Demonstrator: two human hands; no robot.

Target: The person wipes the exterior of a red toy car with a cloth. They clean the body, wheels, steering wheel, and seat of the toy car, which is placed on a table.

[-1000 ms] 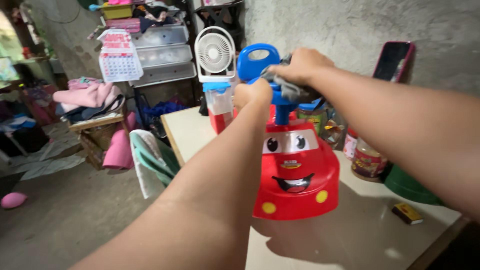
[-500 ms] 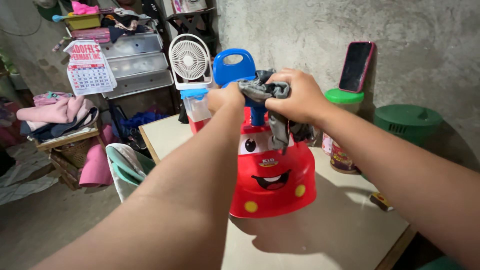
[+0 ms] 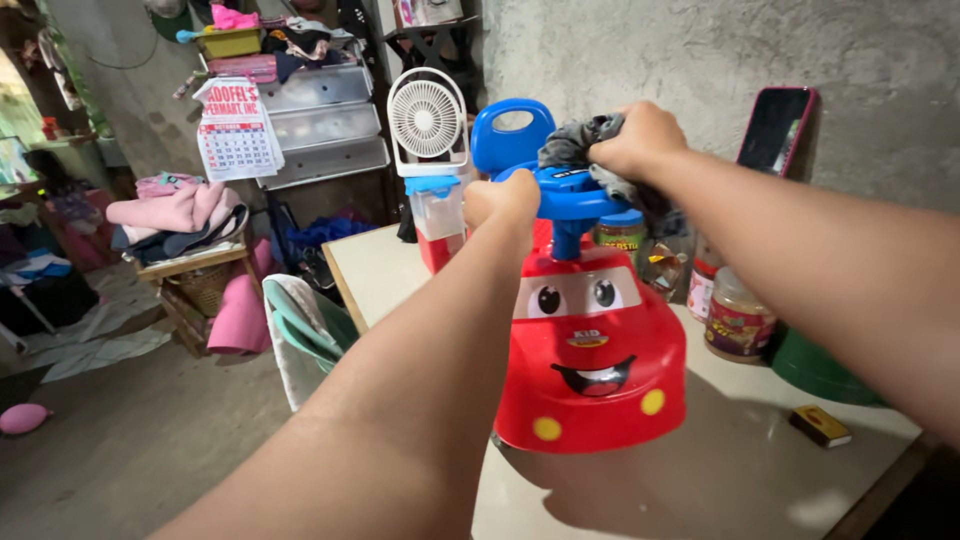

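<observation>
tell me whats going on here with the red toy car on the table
A person is working a grey rag over the blue steering wheel of a red ride-on toy car that stands on a table. The right hand presses the rag onto the far side of the wheel, while the left hand grips the wheel's near left edge. Behind the car are a small white fan, some jars and a phone leaning on the wall.

Pale table (image 3: pixel 700 480) carries everything. Red toy ride-on car (image 3: pixel 590 360) stands on it, directly below the grip on its blue wheel. Behind & left of the grip: red-and-clear container (image 3: pixel 437 215) w/ white fan (image 3: pixel 428 120) above. Right of & below the grip: jars (image 3: pixel 735 320), green tub (image 3: pixel 815 365), small yellow-dark box (image 3: pixel 818 425) nearest the table edge.
</observation>
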